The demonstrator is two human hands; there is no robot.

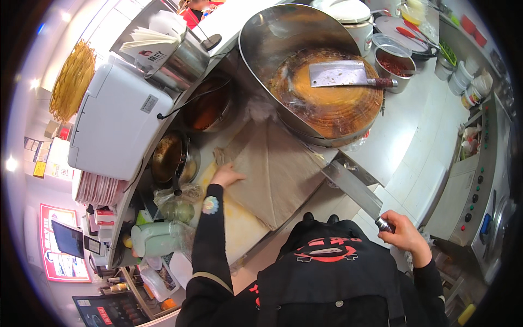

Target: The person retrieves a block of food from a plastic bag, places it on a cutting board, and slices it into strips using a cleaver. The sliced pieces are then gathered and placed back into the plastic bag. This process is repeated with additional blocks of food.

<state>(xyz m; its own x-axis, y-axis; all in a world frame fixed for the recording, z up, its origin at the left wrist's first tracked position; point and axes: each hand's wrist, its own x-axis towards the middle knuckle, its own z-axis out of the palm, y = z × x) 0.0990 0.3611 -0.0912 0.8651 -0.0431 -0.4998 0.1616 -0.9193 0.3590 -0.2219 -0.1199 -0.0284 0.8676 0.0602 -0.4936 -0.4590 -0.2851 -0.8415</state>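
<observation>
A brownish-grey cloth point(269, 171) lies spread over part of a pale, stained cutting board point(241, 229). My left hand point(226, 175) rests on the cloth's left edge, where the cloth is bunched. Whether its fingers pinch the fabric I cannot tell. My right hand point(402, 231) grips the handle of a long, broad-bladed knife point(354, 189), held out beyond the cloth's right side with its blade pointing up and left. Above the cloth, a cleaver point(338, 74) with a dark wooden handle lies flat on a round wooden chopping block point(327, 104) inside a curved metal guard point(261, 53).
Pots point(207, 108) and a dark pan point(167, 157) stand left of the cloth. A pale green pitcher point(149, 240) is lower left. A metal container of red chili point(394, 67) stands beside the block. An open drawer point(355, 171) juts out near the knife. Cooking equipment point(453, 196) lines the right.
</observation>
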